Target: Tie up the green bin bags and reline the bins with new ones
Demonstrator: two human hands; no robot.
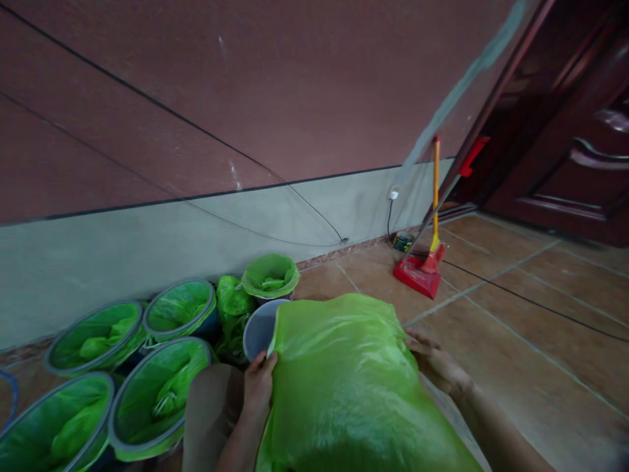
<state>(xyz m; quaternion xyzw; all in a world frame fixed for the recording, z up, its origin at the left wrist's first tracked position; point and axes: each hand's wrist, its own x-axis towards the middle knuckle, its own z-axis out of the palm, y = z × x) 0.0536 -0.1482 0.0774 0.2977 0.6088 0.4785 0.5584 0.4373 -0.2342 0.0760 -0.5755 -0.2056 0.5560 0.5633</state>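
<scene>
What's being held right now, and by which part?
A bright-green plastic bag: the left hand grips its upper left edge; the right hand is at its right edge, grip unclear.

A home's entrance area seems to be indicated by the dark red panelled door (590,187), the brown square floor tiles (511,357), the maroon-and-grey painted wall (295,85), and the yellow-handled broom (436,190) stood with a red plastic dustpan (413,278).
</scene>
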